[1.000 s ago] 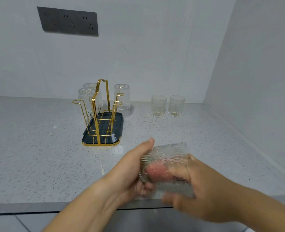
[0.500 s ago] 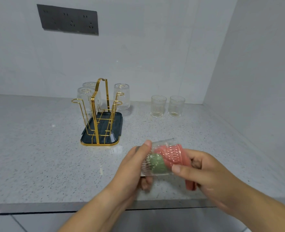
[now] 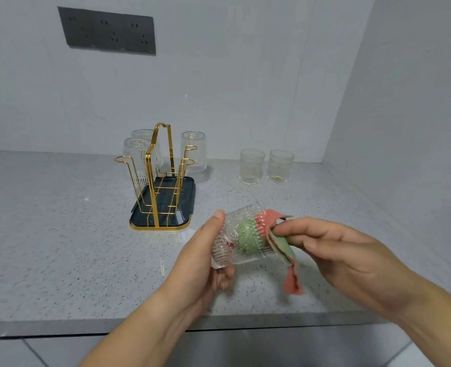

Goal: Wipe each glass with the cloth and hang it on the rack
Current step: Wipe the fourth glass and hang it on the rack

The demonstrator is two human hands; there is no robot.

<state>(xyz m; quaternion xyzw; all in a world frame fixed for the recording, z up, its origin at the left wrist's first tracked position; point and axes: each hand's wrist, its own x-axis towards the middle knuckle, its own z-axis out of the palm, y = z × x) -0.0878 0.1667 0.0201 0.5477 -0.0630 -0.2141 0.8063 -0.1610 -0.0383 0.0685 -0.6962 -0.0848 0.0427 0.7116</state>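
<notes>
Your left hand (image 3: 200,263) grips the base of a clear ribbed glass tumbler (image 3: 235,234), held on its side above the near edge of the speckled grey counter (image 3: 60,234). Your right hand (image 3: 346,250) pinches the pink-and-green cloth (image 3: 285,250), now trailing partly out of the mouth it filled a moment ago. The wipe looks nearly done; the gold wire rack (image 3: 163,165), far left, comes next.

Both bare forearms come in from below. The left hand (image 3: 198,263) is wrapped round the glass (image 3: 239,238) at its base, thumb on top and fingers underneath. The right hand (image 3: 346,258) pinches the cloth (image 3: 282,247) with thumb and fingertips, wrist nearly straight.
</notes>
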